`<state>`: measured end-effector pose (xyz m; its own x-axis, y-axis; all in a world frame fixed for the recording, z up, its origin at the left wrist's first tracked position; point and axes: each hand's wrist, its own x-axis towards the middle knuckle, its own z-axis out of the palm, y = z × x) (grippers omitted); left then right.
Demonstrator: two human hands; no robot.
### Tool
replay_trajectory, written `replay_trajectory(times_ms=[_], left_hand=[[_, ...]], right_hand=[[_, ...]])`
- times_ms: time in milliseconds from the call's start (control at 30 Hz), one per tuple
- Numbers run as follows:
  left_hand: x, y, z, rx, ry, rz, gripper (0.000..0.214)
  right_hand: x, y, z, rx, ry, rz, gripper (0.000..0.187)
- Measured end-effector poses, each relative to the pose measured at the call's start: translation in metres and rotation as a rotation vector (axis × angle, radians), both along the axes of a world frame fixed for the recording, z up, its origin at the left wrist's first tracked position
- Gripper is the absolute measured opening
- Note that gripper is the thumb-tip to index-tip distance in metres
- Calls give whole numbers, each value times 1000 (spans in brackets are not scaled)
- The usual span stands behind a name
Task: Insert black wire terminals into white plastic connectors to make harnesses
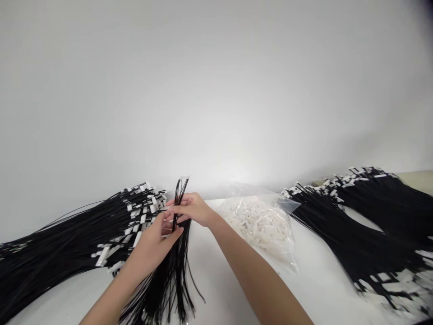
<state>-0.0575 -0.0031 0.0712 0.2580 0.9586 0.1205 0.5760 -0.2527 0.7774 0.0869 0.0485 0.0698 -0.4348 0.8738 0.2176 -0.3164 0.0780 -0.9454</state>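
My left hand [154, 246] and my right hand [192, 210] meet over a loose bunch of thin black cables [176, 275] on the white table [219, 280]. Both hands pinch a few of these cables, whose ends [181, 187] stick up above my fingers. A small white piece shows between my fingers, too small to make out. To the left lies a big pile of black cables with white connectors [84, 239].
A clear plastic bag of small white plastic parts [262, 223] lies just right of my right forearm. Further right are two more heaps of black cables with white connectors [368, 225]. A plain white wall [216, 90] rises right behind the table.
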Motion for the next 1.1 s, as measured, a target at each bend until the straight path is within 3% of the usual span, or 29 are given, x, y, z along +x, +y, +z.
replay_trajectory(times_ms=[233, 433, 533, 600, 767, 967, 1100], left_hand=[[5, 1, 5, -359, -171, -202, 29], [7, -16, 18, -338, 39, -398, 26], [8, -21, 23, -289, 167, -494, 28], [8, -22, 26, -289, 227, -484, 29], [6, -17, 24, -296, 224, -457, 31], [2, -7, 6, -275, 250, -430, 29], [1, -3, 4, -286, 259, -421, 25]], right_hand=[[5, -3, 26, 63, 375, -230, 34], [25, -5, 44, 86, 539, -368, 33], [28, -10, 51, 90, 527, -365, 34], [26, -13, 54, 85, 503, -356, 35], [21, -15, 59, 35, 622, -529, 37], [30, -17, 64, 128, 429, -467, 33], [34, -20, 67, 146, 419, -437, 33]])
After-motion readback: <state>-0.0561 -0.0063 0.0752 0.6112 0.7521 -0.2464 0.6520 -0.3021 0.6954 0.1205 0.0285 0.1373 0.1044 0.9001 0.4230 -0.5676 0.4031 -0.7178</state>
